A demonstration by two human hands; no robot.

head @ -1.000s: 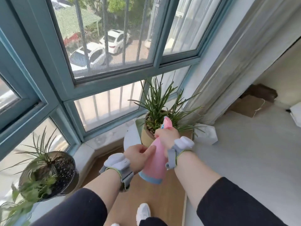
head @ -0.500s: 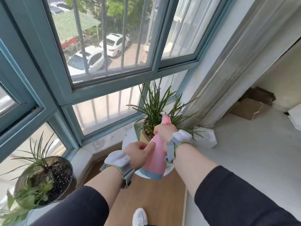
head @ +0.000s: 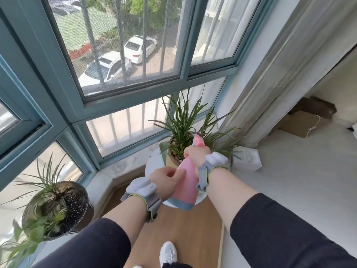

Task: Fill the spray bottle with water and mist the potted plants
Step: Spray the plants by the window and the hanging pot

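Right-hand fingers: the right hand (head: 196, 154) is clenched round the neck of the spray bottle (head: 186, 182), just under its pink head; the trigger finger itself is hidden behind the hand.
Left-hand fingers: the left hand (head: 166, 180) pinches the side of the bottle body, fingertips pressed flat on the pink plastic.
Bottle place: held in the air at centre frame, tilted, nozzle toward the tan-potted plant (head: 182, 132), blue base toward the person.
Water level: cannot tell; the body is opaque.
Risk 1: the 2-handed hold may be a twist at the head; if the head loosens, water would likely spill onto the wooden floor (head: 185, 235) below.
Risk 2: the nozzle sits in among the thin leaves, so a push forward could bend them or nudge the pot on its small white round stand (head: 152, 163).
Risk 3: mist drifting past the leaves would wet the window glass (head: 123, 130) behind.
Risk 4: the second plant (head: 56, 207), lower left of the frame, looks easy to miss.
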